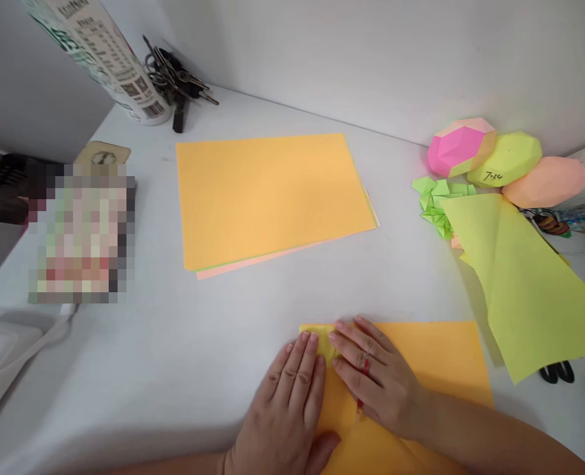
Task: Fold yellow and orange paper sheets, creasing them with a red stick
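Note:
An orange sheet of paper [445,356] lies at the bottom of the head view, with a small yellow piece [326,343] at its upper left corner. My left hand [289,402] rests flat over the sheet's left edge, its fingertips on the yellow piece. From the right, my right hand [378,376] lies on the sheet with its fingers spread, fingertips touching the yellow piece's right side. A thin red item [360,404] shows between the right hand's fingers; what it is I cannot make out.
Stacked orange sheets [272,198] lie farther back. At right are folded paper shapes [504,158], crumpled green paper [438,201] and a large yellow-green sheet [529,297]. Keys [173,79], a white canister [119,66] and a cable [49,340] are at left.

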Action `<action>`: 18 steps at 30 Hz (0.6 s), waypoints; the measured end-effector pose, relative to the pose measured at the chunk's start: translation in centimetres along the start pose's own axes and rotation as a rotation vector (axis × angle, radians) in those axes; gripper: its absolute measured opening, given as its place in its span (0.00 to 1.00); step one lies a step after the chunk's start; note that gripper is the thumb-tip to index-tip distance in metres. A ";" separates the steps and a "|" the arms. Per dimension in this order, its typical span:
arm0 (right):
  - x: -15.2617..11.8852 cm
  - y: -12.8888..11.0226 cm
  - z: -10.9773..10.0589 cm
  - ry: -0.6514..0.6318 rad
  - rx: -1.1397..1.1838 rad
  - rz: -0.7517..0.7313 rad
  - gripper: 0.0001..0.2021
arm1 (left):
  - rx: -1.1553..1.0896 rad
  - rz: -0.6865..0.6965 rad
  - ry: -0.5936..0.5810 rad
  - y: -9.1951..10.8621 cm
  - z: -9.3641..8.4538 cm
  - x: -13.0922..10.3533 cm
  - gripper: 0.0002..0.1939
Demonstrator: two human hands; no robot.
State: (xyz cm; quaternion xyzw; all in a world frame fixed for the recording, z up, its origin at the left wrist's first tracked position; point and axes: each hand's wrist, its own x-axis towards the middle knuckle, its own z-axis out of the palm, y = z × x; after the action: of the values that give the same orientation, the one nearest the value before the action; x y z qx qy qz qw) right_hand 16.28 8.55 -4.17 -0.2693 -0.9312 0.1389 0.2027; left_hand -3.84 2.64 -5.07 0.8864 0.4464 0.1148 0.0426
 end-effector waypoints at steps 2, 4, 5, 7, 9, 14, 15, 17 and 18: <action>-0.1 0.0 0.0 0.005 -0.013 -0.014 0.14 | -0.003 0.002 -0.003 0.0 0.0 0.0 0.37; -0.1 -0.1 0.0 0.010 -0.031 -0.015 0.14 | -0.008 0.005 -0.010 -0.1 0.0 0.0 0.37; -0.1 -0.1 0.0 0.012 -0.041 -0.011 0.13 | -0.010 0.006 -0.013 -0.1 0.0 -0.1 0.37; -0.1 -0.1 0.0 0.018 -0.060 -0.002 0.13 | -0.011 0.003 -0.017 0.0 0.0 -0.1 0.38; -0.1 -0.2 0.0 0.023 -0.073 0.003 0.13 | -0.010 -0.004 -0.018 0.0 0.1 -0.2 0.37; 0.0 -0.2 0.1 0.016 -0.081 -0.011 0.13 | -0.013 0.001 -0.023 0.0 0.1 -0.1 0.38; 0.0 -0.2 0.1 0.022 -0.082 -0.014 0.13 | -0.012 0.001 -0.028 0.0 0.0 -0.1 0.38; 0.1 -0.2 0.1 0.035 -0.081 -0.015 0.13 | -0.012 -0.003 -0.042 0.1 0.0 -0.1 0.38; 0.1 -0.2 0.1 0.041 -0.079 -0.014 0.13 | -0.015 -0.008 -0.049 0.1 0.0 -0.1 0.38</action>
State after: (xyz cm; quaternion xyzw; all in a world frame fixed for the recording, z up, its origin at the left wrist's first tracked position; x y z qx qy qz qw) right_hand 16.10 8.44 -4.15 -0.2732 -0.9334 0.0952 0.2121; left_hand -3.82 2.48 -5.03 0.8868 0.4480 0.0963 0.0606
